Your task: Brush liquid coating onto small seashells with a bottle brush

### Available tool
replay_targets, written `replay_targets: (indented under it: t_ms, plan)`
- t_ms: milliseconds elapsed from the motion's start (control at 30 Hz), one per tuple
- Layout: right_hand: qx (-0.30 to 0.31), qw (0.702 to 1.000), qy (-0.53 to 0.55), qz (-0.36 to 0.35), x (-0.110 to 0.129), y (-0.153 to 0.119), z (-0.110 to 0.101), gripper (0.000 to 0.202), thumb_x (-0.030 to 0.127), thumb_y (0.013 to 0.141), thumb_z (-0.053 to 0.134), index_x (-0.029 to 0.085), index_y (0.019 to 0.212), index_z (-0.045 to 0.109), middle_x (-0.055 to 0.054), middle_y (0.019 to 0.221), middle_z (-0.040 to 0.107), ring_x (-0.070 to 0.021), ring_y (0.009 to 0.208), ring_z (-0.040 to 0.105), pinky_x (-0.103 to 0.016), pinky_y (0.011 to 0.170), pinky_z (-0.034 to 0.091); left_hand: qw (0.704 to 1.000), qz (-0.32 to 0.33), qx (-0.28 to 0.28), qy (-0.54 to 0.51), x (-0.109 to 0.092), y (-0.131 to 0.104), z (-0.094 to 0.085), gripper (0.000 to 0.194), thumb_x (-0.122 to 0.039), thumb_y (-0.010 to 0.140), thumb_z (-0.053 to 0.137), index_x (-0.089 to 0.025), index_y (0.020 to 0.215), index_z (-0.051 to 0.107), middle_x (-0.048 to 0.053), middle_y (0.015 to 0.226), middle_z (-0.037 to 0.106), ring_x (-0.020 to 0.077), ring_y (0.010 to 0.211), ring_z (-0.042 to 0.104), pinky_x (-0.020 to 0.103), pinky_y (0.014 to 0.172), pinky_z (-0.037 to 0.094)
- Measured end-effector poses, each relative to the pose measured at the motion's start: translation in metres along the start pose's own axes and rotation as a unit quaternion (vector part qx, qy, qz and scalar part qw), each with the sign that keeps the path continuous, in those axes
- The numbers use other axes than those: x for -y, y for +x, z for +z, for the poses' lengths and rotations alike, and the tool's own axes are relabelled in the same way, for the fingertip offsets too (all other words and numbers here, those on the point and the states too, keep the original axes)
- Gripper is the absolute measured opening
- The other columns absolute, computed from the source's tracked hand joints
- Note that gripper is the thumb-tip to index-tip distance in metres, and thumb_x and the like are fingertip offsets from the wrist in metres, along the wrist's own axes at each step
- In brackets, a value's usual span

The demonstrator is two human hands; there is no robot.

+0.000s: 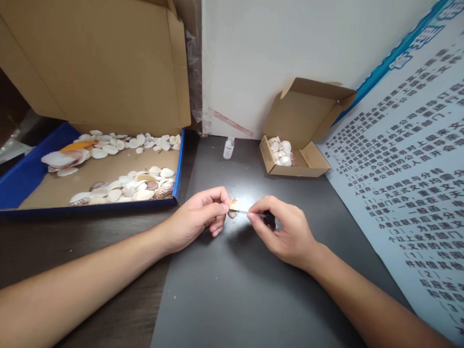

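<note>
A small pale shell with orange-brown marks (234, 207) is pinched at its left edge between the thumb and index finger of my left hand (208, 211). My right hand (284, 227) grips a thin metal tool (243, 211) with a dark handle partly hidden behind the fingers. The tool points left, and its tip lies at the shell's face; whether it touches cannot be told. Both hands are over the dark grey mat (232, 299).
At the left a blue-edged open box (90, 176) holds many shells. A small glass bottle (228, 148) stands beyond my hands. Behind right, an open cardboard box (302, 169) holds white shells (281, 151). A printed sheet (409, 193) slants along the right side.
</note>
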State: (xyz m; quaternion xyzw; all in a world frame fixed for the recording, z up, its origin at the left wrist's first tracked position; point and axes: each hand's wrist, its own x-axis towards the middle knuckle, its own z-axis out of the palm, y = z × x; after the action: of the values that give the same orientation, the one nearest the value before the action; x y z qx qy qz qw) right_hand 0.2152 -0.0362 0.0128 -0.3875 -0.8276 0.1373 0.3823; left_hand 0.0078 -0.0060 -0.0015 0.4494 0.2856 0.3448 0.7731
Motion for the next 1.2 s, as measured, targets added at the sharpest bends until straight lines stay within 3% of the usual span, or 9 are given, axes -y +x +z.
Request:
replay_targets:
  t_ms: [100, 233, 500, 900, 1200]
  plan:
    - [0.03, 0.999, -0.011, 0.036, -0.0018, -0.0001, 0.0001, 0.01, 0.013, 0.089, 0.057, 0.02, 0.084, 0.053, 0.005, 0.066, 0.055, -0.0076, 0.052, 0.047, -0.02, 0.051, 0.04, 1.0, -0.002, -0.008, -0.007, -0.0012, 0.0002, 0.0002, 0.011, -0.018, 0.085, 0.06, -0.017, 0.076, 0.054, -0.006, 0.056, 0.045, 0.0064, 0.048, 0.039, 0.019, 0.048, 0.04]
    - [0.015, 0.998, -0.032, 0.052, -0.0028, 0.0015, -0.002, 0.011, 0.013, 0.089, 0.056, 0.021, 0.082, 0.051, 0.006, 0.065, 0.051, -0.0077, 0.052, 0.044, -0.021, 0.05, 0.038, 1.0, -0.012, -0.006, -0.019, -0.0031, 0.0007, 0.0003, 0.012, -0.019, 0.084, 0.061, -0.017, 0.074, 0.055, -0.006, 0.056, 0.044, 0.0064, 0.048, 0.04, 0.019, 0.049, 0.04]
    - [-0.04, 0.999, -0.013, 0.024, -0.0005, 0.0003, -0.0045, 0.01, 0.014, 0.09, 0.058, 0.021, 0.086, 0.051, 0.006, 0.067, 0.052, -0.0066, 0.052, 0.046, -0.018, 0.05, 0.039, 0.996, -0.036, 0.002, -0.084, -0.0069, 0.0016, -0.0027, 0.011, -0.019, 0.078, 0.061, -0.015, 0.07, 0.055, -0.002, 0.062, 0.053, 0.0065, 0.048, 0.043, 0.02, 0.048, 0.04]
    - [-0.026, 0.999, -0.025, -0.003, -0.0006, 0.0, -0.0036, 0.008, 0.016, 0.093, 0.057, 0.022, 0.089, 0.053, 0.005, 0.068, 0.054, -0.0072, 0.053, 0.048, -0.018, 0.051, 0.04, 0.997, -0.038, 0.008, -0.061, -0.0056, 0.0018, -0.0019, 0.01, -0.02, 0.075, 0.061, -0.016, 0.069, 0.054, -0.003, 0.06, 0.053, 0.0071, 0.048, 0.043, 0.021, 0.049, 0.038]
    - [-0.002, 1.0, -0.008, 0.017, -0.0003, -0.0005, -0.0048, 0.006, 0.017, 0.093, 0.055, 0.022, 0.091, 0.052, 0.005, 0.068, 0.055, -0.0088, 0.054, 0.049, -0.019, 0.051, 0.042, 0.999, -0.028, 0.007, -0.04, -0.0057, 0.0012, 0.0, 0.01, -0.019, 0.074, 0.055, -0.016, 0.066, 0.051, -0.002, 0.061, 0.047, 0.0084, 0.049, 0.042, 0.023, 0.05, 0.037]
